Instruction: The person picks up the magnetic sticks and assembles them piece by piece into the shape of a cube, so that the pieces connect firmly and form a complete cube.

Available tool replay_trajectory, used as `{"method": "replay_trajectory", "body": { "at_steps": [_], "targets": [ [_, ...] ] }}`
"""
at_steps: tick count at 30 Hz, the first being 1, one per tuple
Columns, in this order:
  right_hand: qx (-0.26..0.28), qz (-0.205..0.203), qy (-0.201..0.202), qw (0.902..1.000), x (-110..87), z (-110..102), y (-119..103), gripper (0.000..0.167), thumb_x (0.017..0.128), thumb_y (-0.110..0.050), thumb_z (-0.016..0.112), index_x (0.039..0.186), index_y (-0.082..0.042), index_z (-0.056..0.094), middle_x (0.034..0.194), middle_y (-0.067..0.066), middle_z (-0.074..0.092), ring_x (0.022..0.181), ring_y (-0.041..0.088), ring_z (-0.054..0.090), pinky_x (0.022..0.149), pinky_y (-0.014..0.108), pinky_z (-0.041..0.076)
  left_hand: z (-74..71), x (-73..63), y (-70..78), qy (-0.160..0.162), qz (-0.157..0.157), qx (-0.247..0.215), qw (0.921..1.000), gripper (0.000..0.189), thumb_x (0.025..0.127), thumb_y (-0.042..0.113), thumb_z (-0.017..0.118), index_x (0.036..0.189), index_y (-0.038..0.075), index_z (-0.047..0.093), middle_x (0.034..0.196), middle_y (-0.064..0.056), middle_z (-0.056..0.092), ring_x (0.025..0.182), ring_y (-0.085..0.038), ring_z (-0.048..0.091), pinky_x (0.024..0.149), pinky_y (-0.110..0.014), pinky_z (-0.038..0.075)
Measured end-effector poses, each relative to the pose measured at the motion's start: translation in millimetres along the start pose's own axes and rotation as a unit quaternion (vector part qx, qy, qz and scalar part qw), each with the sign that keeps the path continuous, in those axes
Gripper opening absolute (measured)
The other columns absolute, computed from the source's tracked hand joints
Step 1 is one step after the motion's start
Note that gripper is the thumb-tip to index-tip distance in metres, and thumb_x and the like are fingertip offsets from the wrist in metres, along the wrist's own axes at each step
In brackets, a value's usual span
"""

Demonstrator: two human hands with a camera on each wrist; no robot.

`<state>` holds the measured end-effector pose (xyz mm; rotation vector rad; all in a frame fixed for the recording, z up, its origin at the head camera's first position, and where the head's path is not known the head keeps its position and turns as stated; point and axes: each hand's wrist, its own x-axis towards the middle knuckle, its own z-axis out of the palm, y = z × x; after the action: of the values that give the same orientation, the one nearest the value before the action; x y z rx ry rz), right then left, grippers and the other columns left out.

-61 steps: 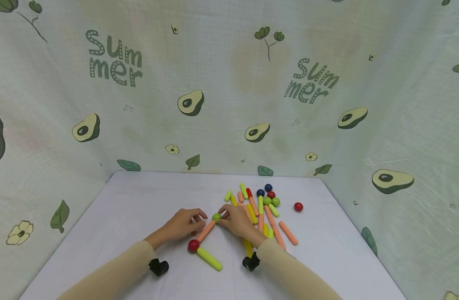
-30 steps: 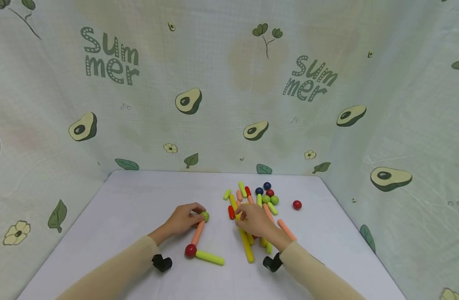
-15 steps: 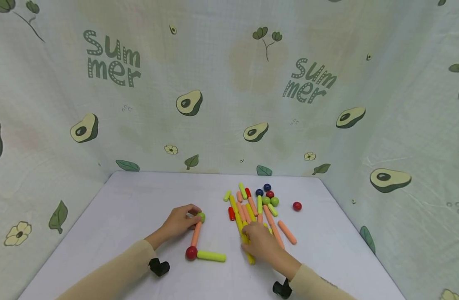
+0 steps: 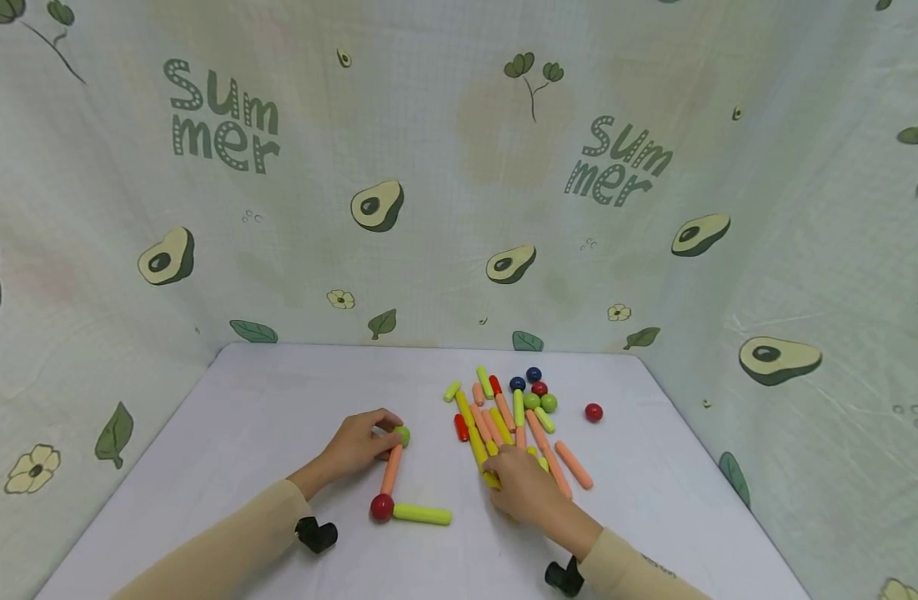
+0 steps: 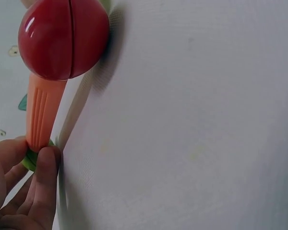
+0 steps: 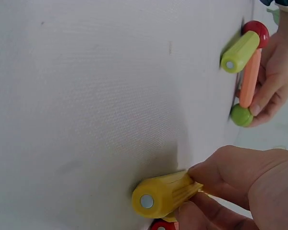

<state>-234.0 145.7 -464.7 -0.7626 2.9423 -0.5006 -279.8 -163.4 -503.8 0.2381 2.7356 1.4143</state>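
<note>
A yellow fluted plastic rod with a pale metal-looking end disc [image 6: 156, 195] lies on the near side of the loose pieces, pinched between thumb and fingers of the right hand [image 4: 529, 487], a grip suited to lifting one piece from among its neighbours. The left hand [image 4: 359, 446], well apart from it, pinches a glossy green ball [image 4: 403, 435], presumably to steady the joined corner: the ball meets an orange plastic rod [image 4: 392, 471], then a glossy red ball [image 4: 382, 507] and a lime-green plastic rod [image 4: 423, 514]. Beyond the right hand, dark blue balls [image 4: 534, 374] sit at the cluster's far edge on the white-covered worktop [image 4: 293, 400], before an avocado-printed cloth [image 4: 428, 133].
</note>
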Motion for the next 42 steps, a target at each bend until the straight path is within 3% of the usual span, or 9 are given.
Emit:
{"method": "replay_trajectory", "body": {
  "at_steps": [6, 13, 28, 42],
  "targets": [
    [-0.018, -0.008, -0.007, 0.9998, 0.4, 0.9, 2.6, 0.039, 0.085, -0.005, 0.086, 0.123, -0.004, 0.079, 0.096, 0.004, 0.070, 0.075, 0.011, 0.052, 0.063, 0.022, 0.050, -2.7, -0.7, -0.7, -0.002, 0.001, -0.003, 1.0000, 0.023, 0.098, 0.016, 0.078, 0.120, 0.011, 0.073, 0.113, -0.006, 0.072, 0.076, -0.012, 0.070, 0.070, -0.026, 0.061],
    [-0.005, -0.010, -0.023, 0.9997, -2.0, -1.9, 3.7, 0.041, 0.086, -0.007, 0.086, 0.126, -0.007, 0.078, 0.090, -0.002, 0.064, 0.075, 0.012, 0.050, 0.066, 0.025, 0.049, -4.2, -1.7, -3.7, -0.004, -0.004, -0.010, 0.9999, 0.022, 0.098, 0.013, 0.078, 0.119, 0.011, 0.073, 0.112, -0.006, 0.072, 0.076, -0.012, 0.070, 0.069, -0.026, 0.061],
    [0.030, -0.032, -0.027, 0.9987, -12.5, -7.9, 6.8, 0.025, 0.085, -0.004, 0.088, 0.109, -0.010, 0.082, 0.086, -0.004, 0.069, 0.075, 0.009, 0.053, 0.068, 0.024, 0.053, -7.7, -0.6, -8.7, -0.008, -0.002, -0.011, 0.9999, 0.021, 0.097, 0.014, 0.079, 0.118, 0.013, 0.074, 0.109, -0.003, 0.072, 0.076, -0.012, 0.069, 0.070, -0.026, 0.061],
    [0.023, -0.059, -0.068, 0.9957, -16.1, -11.1, 8.1, 0.036, 0.084, 0.002, 0.086, 0.115, -0.016, 0.080, 0.096, -0.004, 0.074, 0.081, 0.006, 0.058, 0.079, 0.030, 0.059, -10.1, -1.3, -8.5, -0.014, 0.006, -0.001, 0.9999, 0.021, 0.097, 0.015, 0.078, 0.118, 0.013, 0.074, 0.108, -0.002, 0.072, 0.075, -0.012, 0.068, 0.069, -0.026, 0.060]
  ]
}}
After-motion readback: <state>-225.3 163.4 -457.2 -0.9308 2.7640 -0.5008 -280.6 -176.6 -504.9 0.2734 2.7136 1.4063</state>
